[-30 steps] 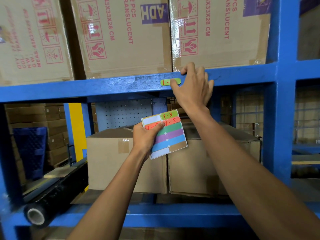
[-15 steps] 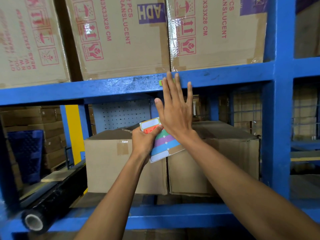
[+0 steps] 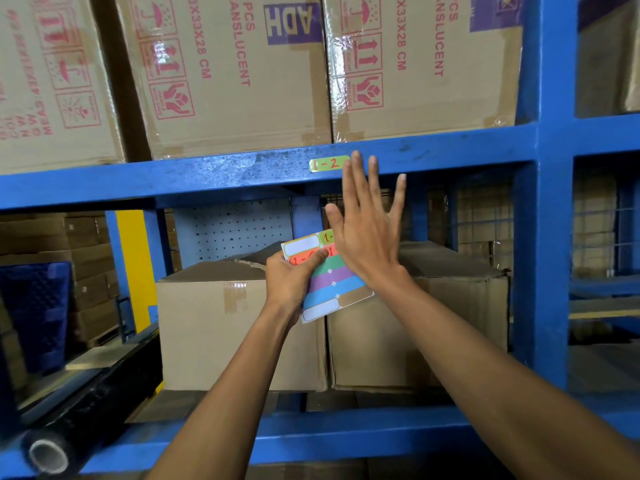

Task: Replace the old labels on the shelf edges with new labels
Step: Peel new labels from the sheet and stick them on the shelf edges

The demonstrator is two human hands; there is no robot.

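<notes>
A green label (image 3: 328, 164) reading "1-2" is stuck on the front edge of the blue shelf beam (image 3: 207, 174). My right hand (image 3: 369, 226) is held flat with its fingers straight and spread, its fingertips at the beam just right of the label, holding nothing. My left hand (image 3: 289, 284) grips a sheet of coloured labels (image 3: 332, 282), thumb pressed on an orange strip near the top. The sheet has green, orange, purple, blue and brown strips; my right hand covers its upper right part.
Large printed cartons (image 3: 235, 71) stand on the upper shelf. Two plain cardboard boxes (image 3: 242, 323) sit on the lower shelf behind my arms. A blue upright post (image 3: 543, 237) stands to the right. A black film roll (image 3: 52, 452) lies at the lower left.
My right hand let go of the beam top, opened flat and slid right, uncovering the green label. The left hand kept hold of the label sheet.
</notes>
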